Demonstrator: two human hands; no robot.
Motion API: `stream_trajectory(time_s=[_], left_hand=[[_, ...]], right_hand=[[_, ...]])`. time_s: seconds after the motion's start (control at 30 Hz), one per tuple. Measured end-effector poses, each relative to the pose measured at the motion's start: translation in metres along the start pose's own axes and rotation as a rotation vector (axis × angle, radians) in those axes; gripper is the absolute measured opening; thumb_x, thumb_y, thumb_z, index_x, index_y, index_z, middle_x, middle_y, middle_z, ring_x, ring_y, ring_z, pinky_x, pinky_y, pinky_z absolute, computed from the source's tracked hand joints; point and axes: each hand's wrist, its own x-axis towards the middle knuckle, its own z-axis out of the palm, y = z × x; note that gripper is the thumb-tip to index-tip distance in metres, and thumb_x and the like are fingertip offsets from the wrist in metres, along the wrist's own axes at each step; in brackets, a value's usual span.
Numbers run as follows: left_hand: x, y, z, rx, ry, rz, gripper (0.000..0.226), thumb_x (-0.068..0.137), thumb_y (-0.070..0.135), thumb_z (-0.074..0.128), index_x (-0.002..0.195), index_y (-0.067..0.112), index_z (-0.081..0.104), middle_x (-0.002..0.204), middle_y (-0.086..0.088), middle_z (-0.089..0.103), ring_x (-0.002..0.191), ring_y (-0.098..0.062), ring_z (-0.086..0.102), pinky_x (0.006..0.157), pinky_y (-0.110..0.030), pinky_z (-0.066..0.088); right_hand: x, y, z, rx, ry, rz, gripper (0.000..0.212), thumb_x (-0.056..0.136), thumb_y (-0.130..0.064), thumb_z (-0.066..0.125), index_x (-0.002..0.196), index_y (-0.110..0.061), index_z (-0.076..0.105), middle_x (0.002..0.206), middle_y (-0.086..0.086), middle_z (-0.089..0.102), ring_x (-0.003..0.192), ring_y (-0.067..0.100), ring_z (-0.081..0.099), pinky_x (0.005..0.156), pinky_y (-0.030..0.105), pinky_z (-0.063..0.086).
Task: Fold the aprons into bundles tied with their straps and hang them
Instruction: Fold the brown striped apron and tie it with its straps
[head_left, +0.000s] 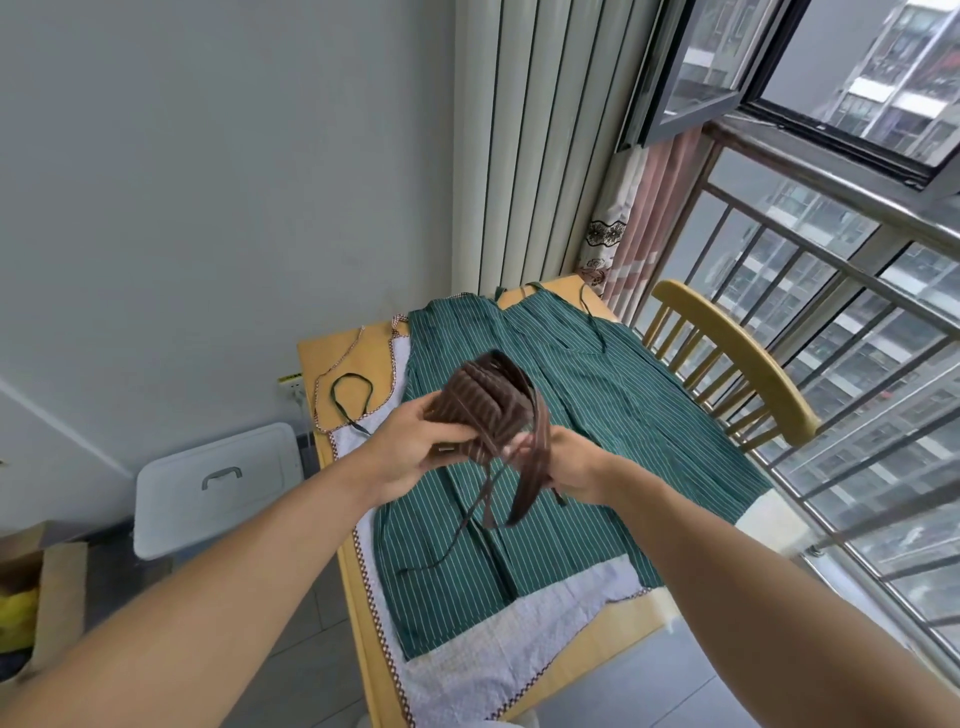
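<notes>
Behind the brown bundle (480, 410), left hand (410, 454) fingertips vanish.

A wooden table (571, 670) stands against the far wall. A wooden spindle-back chair (737, 358) sits at its right side, beside a metal railing (831, 332) and an open window (779, 67). Pale curtains (535, 140) hang at the far corner. Left of the table are a white lidded bin (218, 488) and a cardboard box (52, 597).
</notes>
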Motion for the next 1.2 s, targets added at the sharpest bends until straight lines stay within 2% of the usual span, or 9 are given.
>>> stream_trajectory(time_s=[0.2,0.37,0.47,0.53,0.63,0.83,0.93,1.03,1.2], left_hand=[[0.013,-0.013,0.003,-0.191,0.262,-0.217,0.031,0.091,-0.001,0.068,0.121,-0.006,0.063,0.12,-0.025,0.07,0.111,-0.033,0.069,0.086,-0.04,0.061],[0.017,-0.017,0.011,-0.258,0.366,-0.205,0.015,0.092,0.002,0.067,0.107,-0.001,0.063,0.104,-0.02,0.072,0.102,-0.029,0.069,0.083,-0.037,0.059],[0.019,-0.016,0.011,-0.318,0.387,-0.198,0.015,0.094,0.004,0.066,0.107,-0.001,0.062,0.104,-0.021,0.07,0.101,-0.028,0.068,0.075,-0.035,0.064],[0.02,-0.015,0.008,-0.363,0.403,-0.202,0.012,0.095,0.004,0.065,0.106,0.0,0.06,0.108,-0.023,0.068,0.104,-0.03,0.067,0.073,-0.036,0.064],[0.02,-0.015,0.0,-0.4,0.432,-0.214,0.013,0.096,0.004,0.064,0.108,0.001,0.06,0.112,-0.023,0.066,0.106,-0.031,0.066,0.074,-0.038,0.06],[0.02,-0.023,-0.012,-0.208,0.327,-0.297,0.03,0.094,0.01,0.066,0.122,0.0,0.063,0.115,-0.022,0.07,0.103,-0.031,0.069,0.082,-0.042,0.06],[0.019,-0.028,-0.01,-0.081,0.247,-0.341,0.03,0.093,0.015,0.067,0.119,0.001,0.067,0.113,-0.021,0.073,0.101,-0.03,0.07,0.075,-0.038,0.061],[0.023,-0.032,-0.01,-0.024,0.301,-0.306,0.029,0.09,0.012,0.071,0.115,-0.001,0.067,0.115,-0.022,0.073,0.102,-0.03,0.071,0.066,-0.034,0.061],[0.026,-0.031,-0.015,-0.111,0.354,-0.287,0.025,0.091,0.011,0.069,0.114,0.001,0.064,0.118,-0.023,0.068,0.107,-0.031,0.068,0.074,-0.038,0.061]], right_hand=[[0.003,0.027,0.024,-0.162,0.104,0.02,0.011,0.093,-0.014,0.07,0.097,-0.023,0.072,0.101,-0.006,0.074,0.106,0.015,0.064,0.113,0.054,0.038],[-0.001,0.049,0.051,0.167,-0.124,0.062,0.05,0.086,-0.026,0.075,0.134,-0.026,0.061,0.136,-0.012,0.064,0.131,0.01,0.05,0.122,0.045,0.014],[-0.005,0.051,0.066,0.296,-0.122,0.019,0.046,0.093,-0.04,0.069,0.132,-0.017,0.061,0.129,-0.002,0.069,0.129,0.017,0.058,0.117,0.038,0.025],[-0.007,0.05,0.071,0.429,-0.018,-0.006,0.042,0.096,-0.042,0.061,0.119,-0.007,0.064,0.097,0.004,0.073,0.102,0.021,0.071,0.106,0.036,0.04],[-0.005,0.053,0.065,0.537,0.095,0.004,0.037,0.101,-0.042,0.054,0.113,-0.01,0.068,0.069,-0.002,0.05,0.065,0.014,0.051,0.077,0.032,0.045],[-0.01,0.053,0.027,0.294,0.045,0.18,0.027,0.103,-0.04,0.053,0.092,-0.018,0.062,0.068,-0.005,0.044,0.058,0.011,0.037,0.061,0.026,0.031],[-0.008,0.045,0.016,0.151,0.077,0.252,0.024,0.101,-0.035,0.057,0.089,-0.015,0.063,0.065,-0.005,0.046,0.055,0.011,0.036,0.056,0.027,0.029],[-0.007,0.03,0.011,-0.026,0.127,0.262,0.019,0.095,-0.027,0.06,0.082,-0.014,0.063,0.063,-0.003,0.047,0.052,0.012,0.037,0.05,0.026,0.029],[-0.008,0.015,0.007,-0.151,0.2,0.217,0.016,0.094,-0.024,0.059,0.084,-0.013,0.066,0.063,-0.001,0.051,0.05,0.011,0.038,0.047,0.025,0.03]])
